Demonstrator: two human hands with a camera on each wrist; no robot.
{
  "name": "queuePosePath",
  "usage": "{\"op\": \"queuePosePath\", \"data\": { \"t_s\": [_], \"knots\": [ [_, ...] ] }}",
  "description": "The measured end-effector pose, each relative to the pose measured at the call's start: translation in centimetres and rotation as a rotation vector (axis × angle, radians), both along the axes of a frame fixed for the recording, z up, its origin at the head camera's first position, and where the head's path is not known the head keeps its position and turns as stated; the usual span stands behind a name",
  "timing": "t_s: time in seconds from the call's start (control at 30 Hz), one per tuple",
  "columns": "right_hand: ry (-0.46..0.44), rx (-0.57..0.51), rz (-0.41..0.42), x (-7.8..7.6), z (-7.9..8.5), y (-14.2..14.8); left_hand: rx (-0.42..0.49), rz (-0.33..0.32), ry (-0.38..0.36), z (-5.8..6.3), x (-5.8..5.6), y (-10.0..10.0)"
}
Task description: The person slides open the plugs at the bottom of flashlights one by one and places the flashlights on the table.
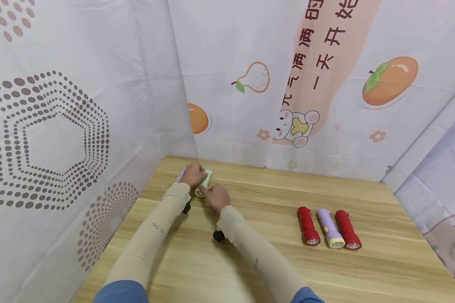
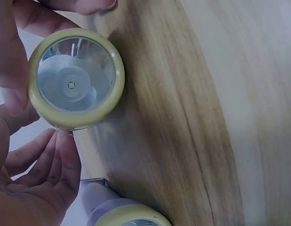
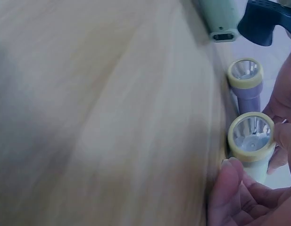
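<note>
A pale green flashlight with a cream-yellow rim lies at the far left of the table, lens toward me. My left hand holds its left side; in the left wrist view those fingertips meet just beside the rim. From the right, my right hand grips the same flashlight, with finger and thumb close to the lens. A purple flashlight lies to its left, partly hidden behind my left hand in the head view.
Toward the right of the wooden table lie a red flashlight, a purple one and another red one, side by side. A green body with a small port shows in the right wrist view. Printed curtains border the table.
</note>
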State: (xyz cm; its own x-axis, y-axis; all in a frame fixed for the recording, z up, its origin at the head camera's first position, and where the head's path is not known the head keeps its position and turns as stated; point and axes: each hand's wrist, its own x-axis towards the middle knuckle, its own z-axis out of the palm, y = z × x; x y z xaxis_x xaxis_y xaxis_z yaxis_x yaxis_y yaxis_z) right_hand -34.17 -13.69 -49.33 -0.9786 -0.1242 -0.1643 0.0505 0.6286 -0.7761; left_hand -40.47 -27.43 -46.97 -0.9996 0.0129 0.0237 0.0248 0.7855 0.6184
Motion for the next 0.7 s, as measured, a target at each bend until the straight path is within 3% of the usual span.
{"op": "queuePosePath", "data": {
  "t_s": [0.23,0.7],
  "knots": [
    [-0.034,-0.058,-0.030,-0.09,-0.19,-0.21,-0.024,-0.025,-0.038,-0.03,-0.13,0.08],
    [-0.033,-0.167,-0.007,0.14,-0.39,-0.16,0.005,-0.090,0.020,-0.82,-0.24,-0.14]
  ]
}}
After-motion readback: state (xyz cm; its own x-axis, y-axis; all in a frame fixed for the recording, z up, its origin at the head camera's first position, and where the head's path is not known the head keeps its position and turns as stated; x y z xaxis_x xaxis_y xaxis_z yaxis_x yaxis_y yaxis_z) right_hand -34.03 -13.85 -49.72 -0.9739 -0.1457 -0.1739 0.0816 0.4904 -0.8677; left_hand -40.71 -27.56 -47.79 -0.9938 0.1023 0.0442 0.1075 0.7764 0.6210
